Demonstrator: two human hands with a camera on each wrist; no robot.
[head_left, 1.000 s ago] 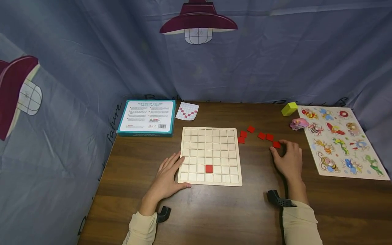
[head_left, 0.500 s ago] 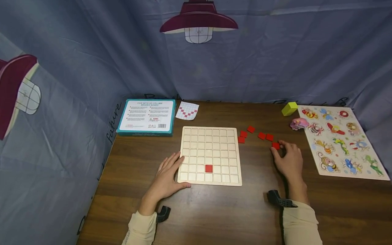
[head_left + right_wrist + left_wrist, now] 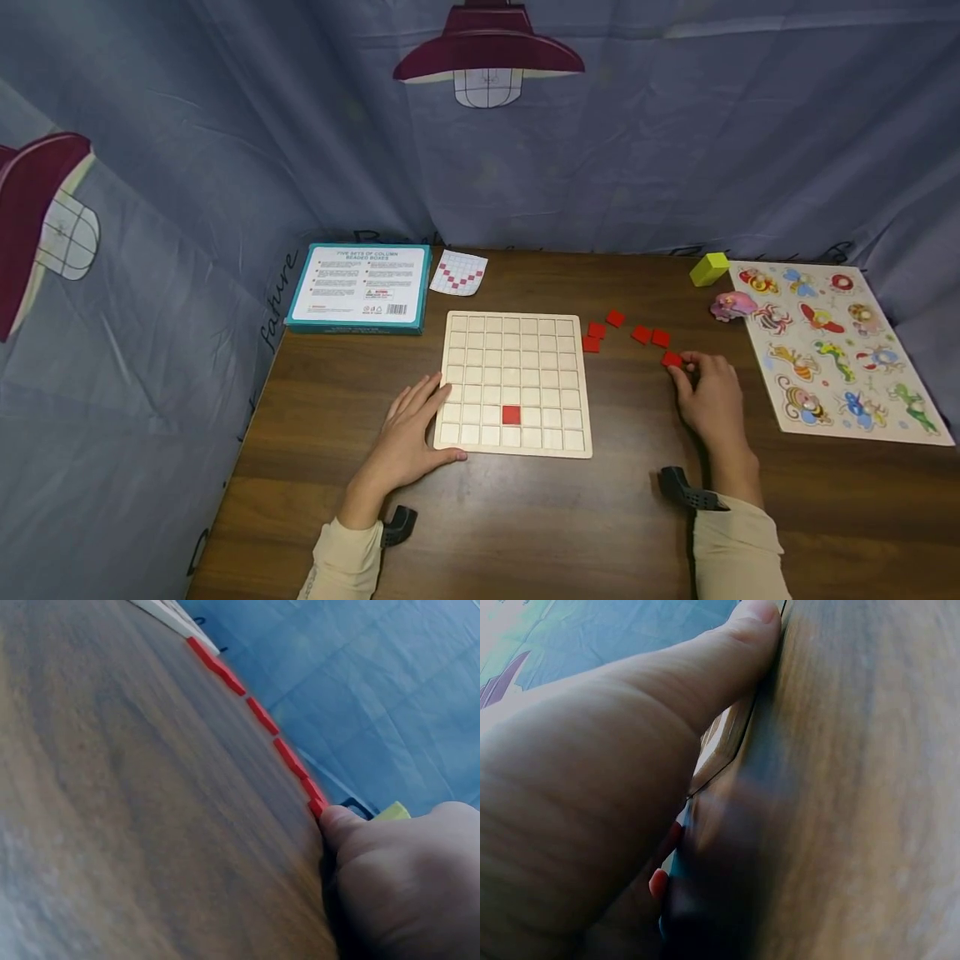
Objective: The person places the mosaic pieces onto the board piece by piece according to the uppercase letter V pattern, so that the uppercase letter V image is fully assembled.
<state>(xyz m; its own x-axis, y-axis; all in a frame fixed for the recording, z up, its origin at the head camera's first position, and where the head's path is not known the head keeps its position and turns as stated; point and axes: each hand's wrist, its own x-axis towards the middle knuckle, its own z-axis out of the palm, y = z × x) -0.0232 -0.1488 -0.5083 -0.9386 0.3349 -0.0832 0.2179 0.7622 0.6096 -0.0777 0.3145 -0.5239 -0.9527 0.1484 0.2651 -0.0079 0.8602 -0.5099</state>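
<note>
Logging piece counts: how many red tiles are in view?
7: one on the board, five loose right of it, one at the right hand; others may be hidden.

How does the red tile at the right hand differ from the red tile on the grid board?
The red tile at the right hand lies loose on the table, right of the grid board; the red tile on the board sits in a cell. The right hand pinches the first; no hand touches the second, and the left hand rests on the board's left edge. Both are flat, red squares.
</note>
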